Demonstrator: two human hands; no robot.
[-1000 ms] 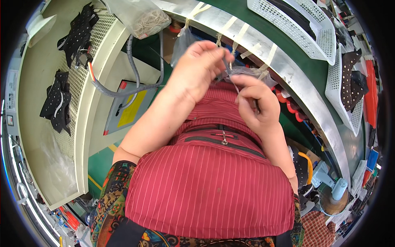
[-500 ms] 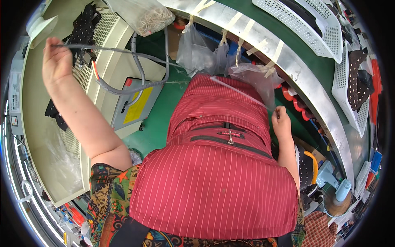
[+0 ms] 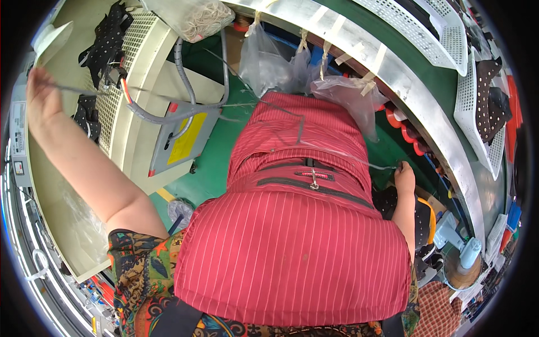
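Note:
My left hand (image 3: 39,92) is stretched far out to the left over the cream machine top, fingers closed on one end of a thin pale thread (image 3: 348,154). The thread runs taut across my red striped apron (image 3: 292,241) to my right hand (image 3: 404,177), which pinches the other end low beside my right hip. Two clear plastic bags (image 3: 266,56) hang from the metal conveyor rim just above the apron.
A grey control box with a yellow label (image 3: 179,135) and grey hoses sits left of my lap. Black perforated pieces (image 3: 106,39) lie on the cream machine. White perforated trays (image 3: 477,95) rest on the green conveyor. A bag of rubber bands (image 3: 191,17) lies at the top.
One second ago both hands were together in front of my chest. My left hand has swung far out to the left and my right hand has dropped to the right, drawing the thread out.

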